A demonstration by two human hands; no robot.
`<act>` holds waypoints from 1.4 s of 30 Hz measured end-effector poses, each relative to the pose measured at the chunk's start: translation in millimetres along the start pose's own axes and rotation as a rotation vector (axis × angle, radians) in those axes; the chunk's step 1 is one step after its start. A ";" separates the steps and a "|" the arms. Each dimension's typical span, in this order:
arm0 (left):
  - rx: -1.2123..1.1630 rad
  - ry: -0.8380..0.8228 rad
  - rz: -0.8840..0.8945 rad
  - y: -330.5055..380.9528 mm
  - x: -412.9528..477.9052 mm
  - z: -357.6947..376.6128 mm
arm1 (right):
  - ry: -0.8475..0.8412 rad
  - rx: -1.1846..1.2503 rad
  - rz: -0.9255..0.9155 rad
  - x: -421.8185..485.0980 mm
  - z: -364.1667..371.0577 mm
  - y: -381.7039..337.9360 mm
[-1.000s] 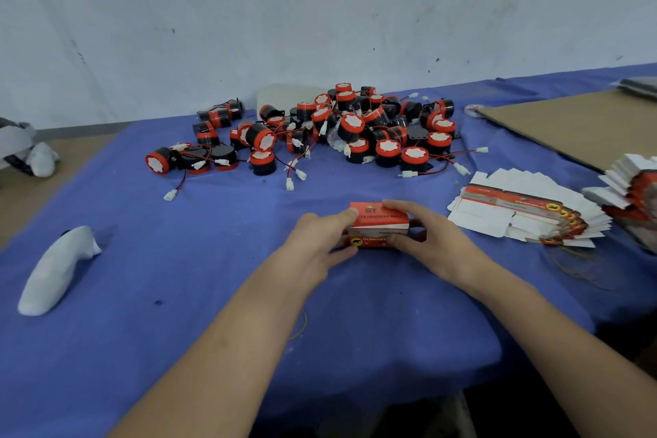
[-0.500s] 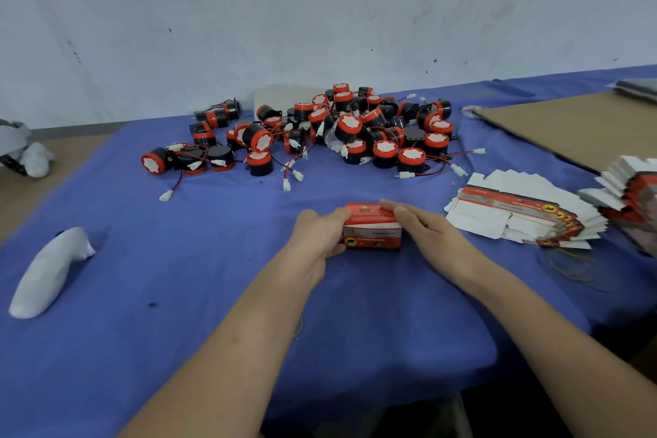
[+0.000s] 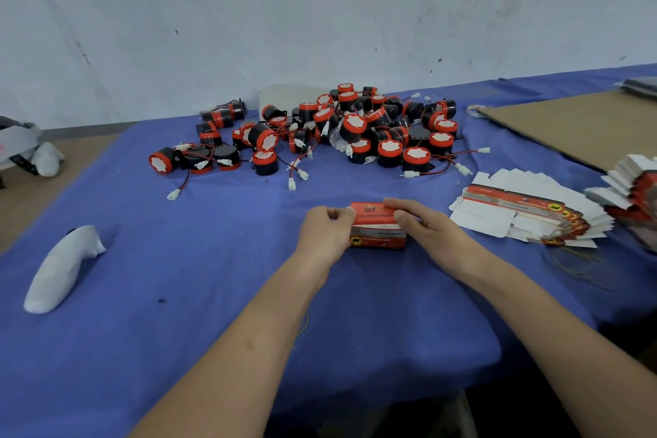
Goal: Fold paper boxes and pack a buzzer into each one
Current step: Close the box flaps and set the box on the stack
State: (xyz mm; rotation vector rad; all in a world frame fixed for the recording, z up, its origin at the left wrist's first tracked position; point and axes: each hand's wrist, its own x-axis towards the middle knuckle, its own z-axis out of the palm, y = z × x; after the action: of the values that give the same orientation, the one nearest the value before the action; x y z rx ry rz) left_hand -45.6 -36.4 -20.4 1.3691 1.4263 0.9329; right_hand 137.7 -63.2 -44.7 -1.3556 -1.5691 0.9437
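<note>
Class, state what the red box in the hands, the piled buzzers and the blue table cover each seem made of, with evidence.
Box: printed cardboard, slightly glossy; crisp folds, and the flat blanks beside it show white unprinted flaps. Buzzers: probably moulded plastic, black bodies, red rims, smooth sheen. Cover: cloth, matte; it wrinkles and drapes over the edge.

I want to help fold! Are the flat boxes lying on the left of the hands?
No, the fanned stack of flat boxes lies to the right of the right hand.
</note>
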 end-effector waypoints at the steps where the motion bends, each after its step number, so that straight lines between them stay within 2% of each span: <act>1: 0.012 -0.001 0.014 -0.7 -0.4 -1.0 | -0.001 -0.001 0.001 -0.3 -0.2 -0.1; 4: 0.200 -0.016 0.192 -1.9 -3.3 -4.4 | -0.018 -0.001 -0.005 -0.5 1.6 -1.1; 7: 0.501 -0.020 0.572 -6.5 -1.9 -6.9 | -0.022 -0.010 -0.025 -2.0 1.1 0.5; 9: 0.583 -0.101 0.765 -6.3 -3.6 -7.7 | -0.049 -0.045 -0.053 -5.2 -0.3 1.1; 12: 0.637 -0.164 0.903 -7.5 -2.9 -3.4 | -0.073 -0.163 -0.114 -8.4 0.8 4.4; 20: 0.568 -0.107 0.890 -10.0 -1.1 6.5 | -0.012 -0.358 -0.180 -8.7 3.1 8.1; 33: 0.481 -0.107 0.783 -10.2 -3.0 9.6 | 0.004 -0.398 -0.182 -7.3 4.7 14.2; 37: 0.536 -0.119 0.800 -11.7 -3.1 9.1 | 0.015 -0.405 -0.196 -9.7 5.2 12.3; 42: 0.493 -0.177 0.809 -16.5 0.2 4.9 | 0.008 -0.377 -0.190 -10.9 5.1 8.8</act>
State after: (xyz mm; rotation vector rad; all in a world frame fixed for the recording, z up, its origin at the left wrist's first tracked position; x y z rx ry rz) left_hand -45.8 -38.2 -37.6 2.4316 0.9846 0.9339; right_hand 136.8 -72.9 -56.0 -1.4253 -1.8974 0.5431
